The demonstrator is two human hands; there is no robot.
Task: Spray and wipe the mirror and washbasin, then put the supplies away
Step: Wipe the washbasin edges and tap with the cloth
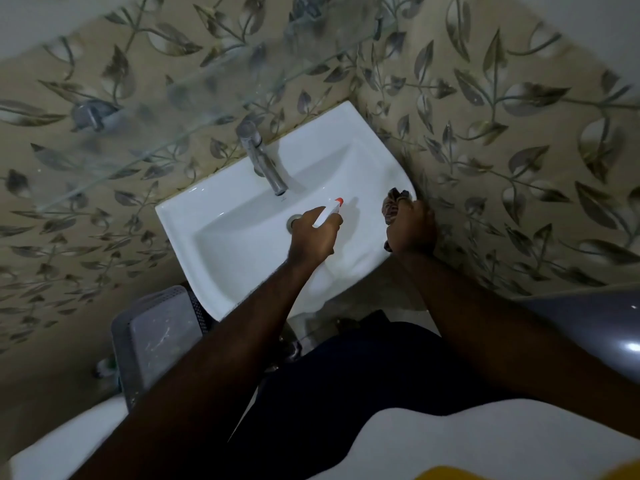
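Note:
A white washbasin (242,216) is fixed to the leaf-patterned wall, with a chrome tap (265,164) at its back and a drain (294,221) in the bowl. My left hand (313,239) hovers over the bowl, closed around a white spray bottle (327,213) whose red nozzle tip points toward the basin's right side. My right hand (412,230) rests at the basin's right rim, gripping a dark crumpled cloth (391,206). The mirror is not in view.
A glass shelf (194,109) juts from the wall above the tap. A grey perforated basket (159,337) stands on the floor left of the basin. A grey rounded object (606,327) sits at the right edge. Walls close in on both sides.

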